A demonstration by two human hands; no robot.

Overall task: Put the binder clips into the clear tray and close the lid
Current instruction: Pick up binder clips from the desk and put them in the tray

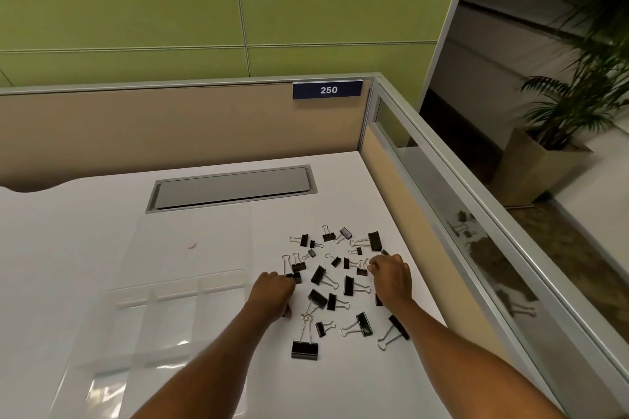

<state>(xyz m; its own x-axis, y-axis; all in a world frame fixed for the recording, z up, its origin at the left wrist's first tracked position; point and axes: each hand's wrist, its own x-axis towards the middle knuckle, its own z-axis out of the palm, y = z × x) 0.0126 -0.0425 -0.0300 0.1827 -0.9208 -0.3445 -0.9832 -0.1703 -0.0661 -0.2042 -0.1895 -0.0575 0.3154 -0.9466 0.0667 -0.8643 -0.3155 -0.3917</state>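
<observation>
White desk surface (85, 248) fills the lower part of the head view, bounded at the back by a beige partition (170, 126) and on the right by a partition with a glass strip (452, 204). A blue plate reading "250" (327, 89) is fixed to the back partition, above which a green panelled wall (170, 10) is seen. A grey cable hatch (231, 188) is set into the desk near the back. A potted plant (558, 133) is seen beyond the glass partition, on the right.

Black binder clips (340, 282) of mixed sizes are scattered loose over the right half of the desk; the largest (305, 349) lies nearest the camera. The clear tray (177, 292) is placed on the left of the clips, its lid (190, 241) laid open towards the back; dividers are seen in the tray, and no clip is seen inside it. A small pink disc (190, 244) is seen at the lid.

The left hand (272, 294) is lowered at the left edge of the scatter, its fingertips pinched on a small clip (292, 274). The right hand (391, 277) is lowered at the right of the scatter, fingertips curled together at the wire handles of a small clip (363, 268); whether that clip is actually gripped cannot be told.
</observation>
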